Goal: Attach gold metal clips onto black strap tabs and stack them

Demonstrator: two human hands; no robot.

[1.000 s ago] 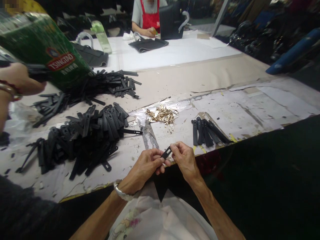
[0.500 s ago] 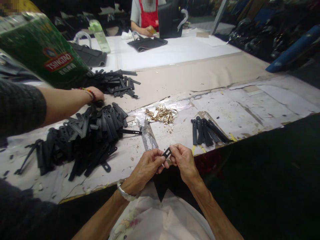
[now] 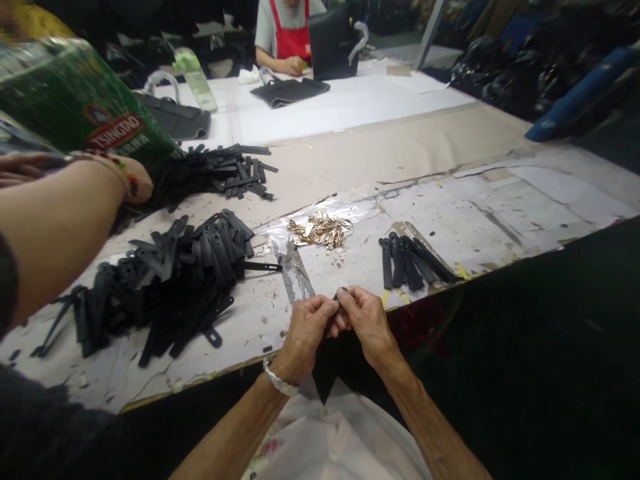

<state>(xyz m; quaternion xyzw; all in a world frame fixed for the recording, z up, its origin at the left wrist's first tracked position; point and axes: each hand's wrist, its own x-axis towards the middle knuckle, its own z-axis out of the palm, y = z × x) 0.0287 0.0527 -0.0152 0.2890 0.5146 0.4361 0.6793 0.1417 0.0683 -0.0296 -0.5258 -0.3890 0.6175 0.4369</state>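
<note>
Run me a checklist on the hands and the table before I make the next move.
1. Black piece pinched by both left hand and right hand: ok.
2. Slot in that piece lined up: cannot tell, fingers cover most of it.
3. Gold metal pieces uncovered, beyond the hands: ok.
4. Small group of black straps apart from the large strap pile: ok.
5. Left side free of other people's arms: not ok, a co-worker's arm reaches across there.

White table [image 3: 380, 110]: brightest at far middle
Floor [image 3: 540, 353], near right: almost black
Black strips [image 3: 220, 247]: undersides merge in shadow
Gold pieces [image 3: 323, 231]: small glints
Plastic bags [image 3: 477, 67], far right: speckled glare
Edges: stretched, soft
</note>
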